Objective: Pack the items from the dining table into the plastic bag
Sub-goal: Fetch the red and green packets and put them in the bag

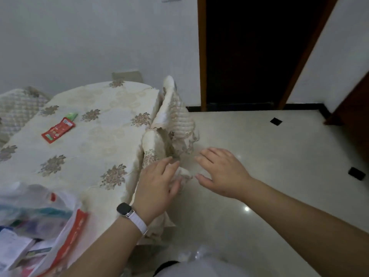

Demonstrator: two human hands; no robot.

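A red packet [58,129] lies flat on the dining table [103,148], which is draped in a cream flowered cloth. A small green packet [72,116] sits just behind it. At the lower left a translucent plastic bag [40,208] with red print holds several boxes and papers. My left hand [157,186], with a watch on its wrist, is at the table's right edge; its relaxed fingers touch a fold of hanging cloth. Beside it, my right hand [221,170] hovers with fingers spread and holds nothing. Both hands are well away from the packets.
A chair with a quilted cream cover [175,116] stands against the table's right side. Another covered chair [16,110] is at the far left. Glossy tiled floor [269,156] spreads to the right, with a dark doorway [249,52] beyond.
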